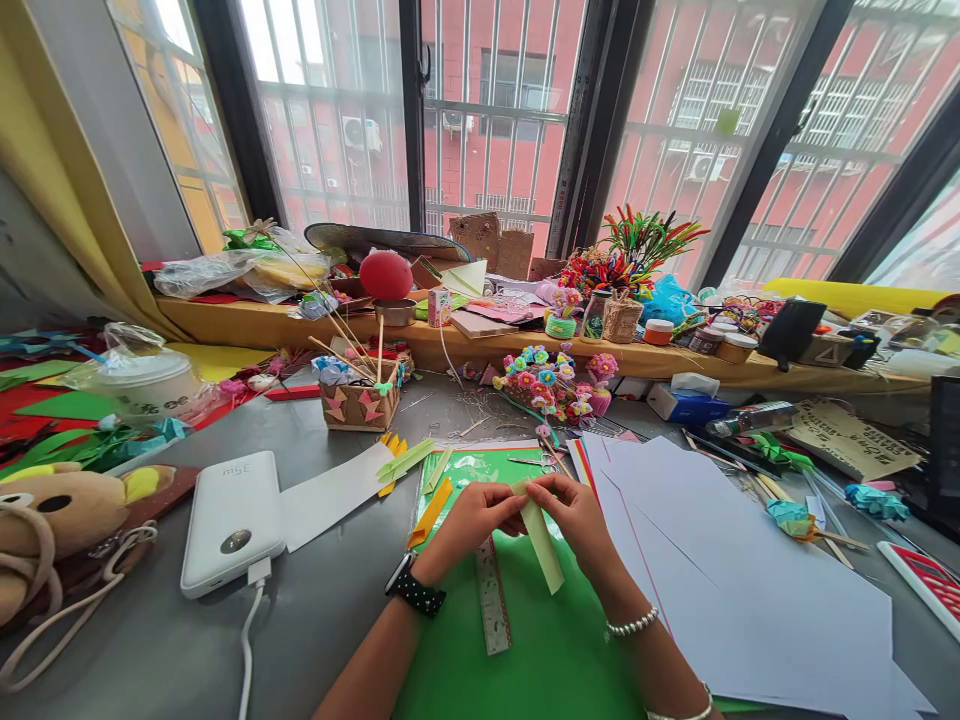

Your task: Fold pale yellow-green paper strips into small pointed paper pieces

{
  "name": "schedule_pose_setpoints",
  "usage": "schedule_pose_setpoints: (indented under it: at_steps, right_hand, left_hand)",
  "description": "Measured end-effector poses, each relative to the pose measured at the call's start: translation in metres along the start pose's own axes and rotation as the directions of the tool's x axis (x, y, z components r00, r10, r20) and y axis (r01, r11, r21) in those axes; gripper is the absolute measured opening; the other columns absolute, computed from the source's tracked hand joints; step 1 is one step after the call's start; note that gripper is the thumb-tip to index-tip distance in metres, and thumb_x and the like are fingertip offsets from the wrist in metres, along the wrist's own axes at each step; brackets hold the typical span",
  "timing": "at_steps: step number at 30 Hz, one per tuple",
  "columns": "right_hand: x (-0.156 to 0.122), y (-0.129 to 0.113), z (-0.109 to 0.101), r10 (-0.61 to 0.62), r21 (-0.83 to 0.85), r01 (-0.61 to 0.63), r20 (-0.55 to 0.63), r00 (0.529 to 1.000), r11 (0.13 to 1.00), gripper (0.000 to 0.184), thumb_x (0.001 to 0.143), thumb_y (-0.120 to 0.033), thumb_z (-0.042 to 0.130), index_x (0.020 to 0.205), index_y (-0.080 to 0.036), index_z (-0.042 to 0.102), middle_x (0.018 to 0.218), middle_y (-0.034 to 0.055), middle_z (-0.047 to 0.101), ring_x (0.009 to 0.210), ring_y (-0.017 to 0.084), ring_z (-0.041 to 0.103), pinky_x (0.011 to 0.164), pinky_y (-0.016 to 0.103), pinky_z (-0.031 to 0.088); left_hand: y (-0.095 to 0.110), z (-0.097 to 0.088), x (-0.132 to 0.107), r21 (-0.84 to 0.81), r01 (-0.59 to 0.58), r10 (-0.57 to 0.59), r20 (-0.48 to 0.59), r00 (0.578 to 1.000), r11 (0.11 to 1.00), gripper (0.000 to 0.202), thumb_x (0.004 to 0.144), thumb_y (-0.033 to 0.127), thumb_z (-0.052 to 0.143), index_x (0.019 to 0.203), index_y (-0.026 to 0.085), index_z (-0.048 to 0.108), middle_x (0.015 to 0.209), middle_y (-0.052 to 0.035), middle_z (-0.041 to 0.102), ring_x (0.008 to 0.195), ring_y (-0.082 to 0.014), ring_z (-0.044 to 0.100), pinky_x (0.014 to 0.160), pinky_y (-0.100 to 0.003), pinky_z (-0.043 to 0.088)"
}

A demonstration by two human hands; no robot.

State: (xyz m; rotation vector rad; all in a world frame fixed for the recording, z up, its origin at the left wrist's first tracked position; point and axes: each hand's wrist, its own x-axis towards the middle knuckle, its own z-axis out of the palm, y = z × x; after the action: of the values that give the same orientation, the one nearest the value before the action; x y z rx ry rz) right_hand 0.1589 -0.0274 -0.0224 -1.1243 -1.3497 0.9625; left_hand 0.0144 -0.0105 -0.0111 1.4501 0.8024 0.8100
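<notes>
A pale green paper strip [543, 548] is pinched at its upper end between both hands, its lower part hanging toward me. My left hand [486, 510], with a dark watch band on the wrist, grips it from the left. On the other side my right hand [564, 502] closes on the same end. Beneath them lies a green sheet [450, 650] with a ruler [493, 600] on it. Orange folded paper [430, 512] and light green folded strips [405, 460] rest left of my left hand. Scissors [529, 461] lie just beyond the hands.
White paper sheets [750, 580] spread over the right side. To the left are a white power bank [234, 520] with a cable, and a plush toy [64, 520]. A cardboard box of sticks [360, 405] and crochet-like flowers [547, 385] stand before the cluttered sill [480, 350].
</notes>
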Motion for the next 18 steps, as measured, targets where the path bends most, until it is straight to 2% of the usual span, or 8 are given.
schedule_pose_setpoints:
  at_steps: [7,14,18]
  right_hand:
    - [-0.0004,-0.0016,0.0004,-0.002,-0.021,0.002,-0.011,1.000,1.000,0.025,0.065,-0.040,0.057,0.065,-0.015,0.061,0.063,0.0026,0.061,0.061,0.016,0.054,0.055,0.025,0.043]
    - [0.0008,0.0035,-0.0007,0.002,-0.016,-0.003,-0.034,0.999,1.000,0.025,0.066,-0.039,0.056,0.065,-0.015,0.059,0.062,0.0027,0.058,0.059,0.015,0.052,0.053,0.024,0.041]
    - [0.0004,0.0025,-0.0018,0.000,-0.038,-0.001,-0.025,1.000,0.999,0.026,0.067,-0.040,0.056,0.063,-0.014,0.058,0.059,0.0016,0.057,0.056,0.014,0.051,0.051,0.023,0.039]
  left_hand:
    - [0.0007,0.0005,-0.0001,-0.004,0.018,-0.018,-0.007,1.000,1.000,0.034,0.061,0.046,0.056,0.059,0.013,0.062,0.053,-0.0023,0.062,0.054,-0.0144,0.058,0.054,-0.023,0.046]
    - [-0.0005,-0.0022,0.0013,-0.048,0.015,-0.021,-0.111,0.994,0.999,0.029,0.059,0.041,0.061,0.063,0.012,0.061,0.058,-0.0035,0.063,0.056,-0.0154,0.060,0.056,-0.026,0.047]
    - [-0.0013,-0.0025,0.0018,-0.065,0.005,-0.011,-0.099,0.995,0.998,0.026,0.060,0.038,0.061,0.066,0.012,0.059,0.058,-0.0027,0.062,0.055,-0.0146,0.060,0.055,-0.025,0.048]
